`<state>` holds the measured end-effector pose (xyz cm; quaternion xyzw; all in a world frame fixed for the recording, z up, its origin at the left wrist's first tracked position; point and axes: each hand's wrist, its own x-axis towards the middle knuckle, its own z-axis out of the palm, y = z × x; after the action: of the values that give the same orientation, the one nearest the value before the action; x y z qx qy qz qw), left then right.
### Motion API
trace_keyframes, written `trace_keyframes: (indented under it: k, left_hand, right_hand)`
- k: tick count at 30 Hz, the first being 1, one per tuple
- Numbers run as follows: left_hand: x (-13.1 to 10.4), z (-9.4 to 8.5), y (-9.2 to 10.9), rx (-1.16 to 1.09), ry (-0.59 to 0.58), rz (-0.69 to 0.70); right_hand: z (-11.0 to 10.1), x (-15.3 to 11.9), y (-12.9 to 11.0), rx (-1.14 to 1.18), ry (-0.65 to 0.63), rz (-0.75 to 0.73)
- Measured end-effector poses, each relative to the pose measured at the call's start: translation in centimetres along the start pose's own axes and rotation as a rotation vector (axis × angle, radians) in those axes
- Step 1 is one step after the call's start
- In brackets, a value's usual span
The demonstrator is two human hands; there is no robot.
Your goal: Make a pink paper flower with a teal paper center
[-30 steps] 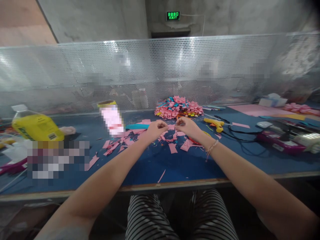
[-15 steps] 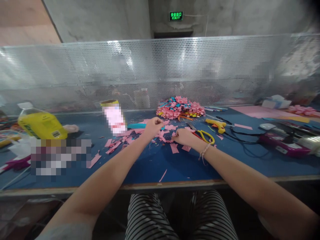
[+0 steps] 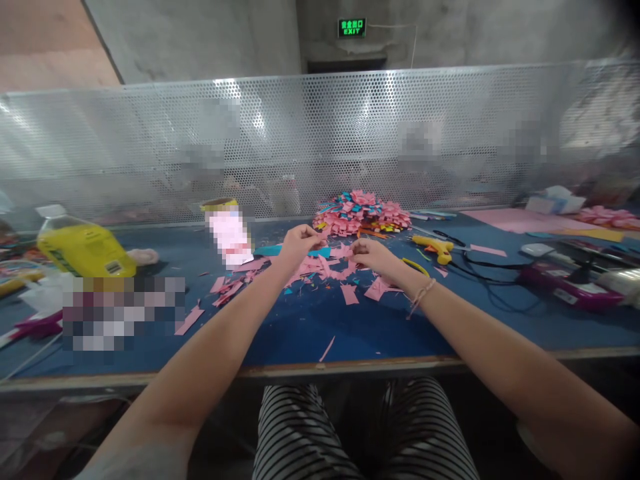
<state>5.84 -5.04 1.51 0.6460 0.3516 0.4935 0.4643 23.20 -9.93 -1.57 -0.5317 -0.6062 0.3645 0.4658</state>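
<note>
My left hand (image 3: 300,241) is closed in a pinch just above the paper scraps, with a small pink paper piece (image 3: 323,236) at its fingertips. Facing it across a short gap, my right hand (image 3: 369,256) has its fingers curled together; what they hold, if anything, is too small to make out. Loose pink paper scraps (image 3: 310,268) lie below and between both hands. A blue paper strip (image 3: 267,251) reaches under my left hand. Beside my right wrist shows a yellow scissors handle (image 3: 416,267), the rest mostly hidden by that hand.
Behind the hands sits a heap of folded pink and blue paper (image 3: 360,213). A yellow glue gun (image 3: 436,249) and its black cable lie to the right. Leftward stand a phone (image 3: 230,237) and a bottle of yellow liquid (image 3: 85,247). A perforated metal screen (image 3: 340,133) closes the back.
Both hands have risen slightly away from me, and my left hand has shifted a little left. The scissors are now more covered by my right hand.
</note>
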Motion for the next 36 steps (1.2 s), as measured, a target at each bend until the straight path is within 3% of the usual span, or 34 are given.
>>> trace_keyframes:
  k: [7,13,25,36]
  left_hand:
    - [-0.7,0.5,0.0,-0.080,-0.191,-0.170]
    - [-0.8,0.6,-0.5,-0.020,-0.290,-0.184]
    - [-1.1,0.8,-0.2,0.122,-0.230,-0.073]
    - [-1.0,0.7,-0.6,0.219,-0.269,0.015]
  right_hand:
    - [-1.0,0.2,0.3,-0.094,0.014,-0.057]
    - [-0.7,0.3,0.4,0.026,-0.009,-0.035]
    - [-0.2,0.3,0.6,0.101,0.011,-0.064]
    - [0.1,-0.1,0.1,0.157,0.013,-0.057]
